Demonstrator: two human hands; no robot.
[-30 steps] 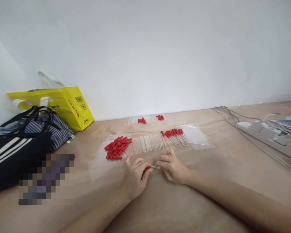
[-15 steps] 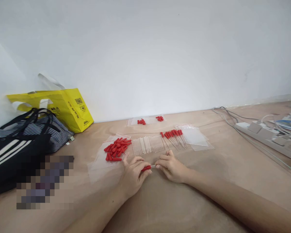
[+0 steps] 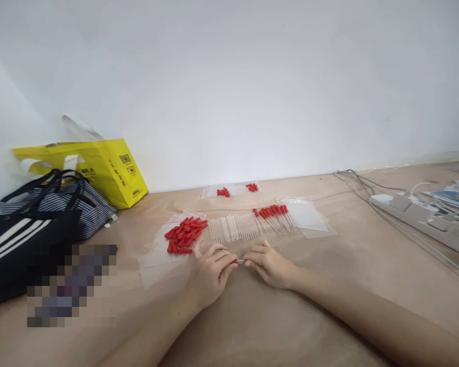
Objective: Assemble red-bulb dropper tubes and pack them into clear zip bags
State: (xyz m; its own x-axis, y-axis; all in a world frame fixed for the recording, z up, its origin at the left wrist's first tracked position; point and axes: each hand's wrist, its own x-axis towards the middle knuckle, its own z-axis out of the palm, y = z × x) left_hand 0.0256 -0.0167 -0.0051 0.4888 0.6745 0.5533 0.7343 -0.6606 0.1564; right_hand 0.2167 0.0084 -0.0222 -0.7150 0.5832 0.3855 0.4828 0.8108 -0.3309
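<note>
A red bulb (image 3: 234, 261) and a slender tube (image 3: 240, 261) are held nearly in line between the left hand (image 3: 210, 270) and the right hand (image 3: 266, 266), low over the near part of the bench (image 3: 260, 326). Of the bulb, only a small bright red end is shown past the left fingertips; of the tube, a short, pale, see-through length is seen, directed at the bulb and bridging the narrow gap between the hands. The bulb is gripped by the left hand, with thumb and forefinger closed on it and the other fingers more loosely spread; the tube is pinched by the closed fingertips of the right hand. Most of the bulb is covered by the left fingers, and the far part of the tube by the right hand, so how deeply the tube is seated in the bulb cannot be told. Whether the bench is touched by either hand cannot be made out. Beyond them, a bulb pile (image 3: 183, 235) is laid on clear bags (image 3: 156, 267), beside a tube row (image 3: 233, 227) whose pieces are hard to separate by eye, and then capped tubes (image 3: 277, 211). At the back, small red pieces (image 3: 223, 192) are too small to be read clearly. An object at the left is masked by a pixelated patch (image 3: 72, 285), while a black bag (image 3: 19, 244) is cut off by the left edge and both forearms by the frame.
</note>
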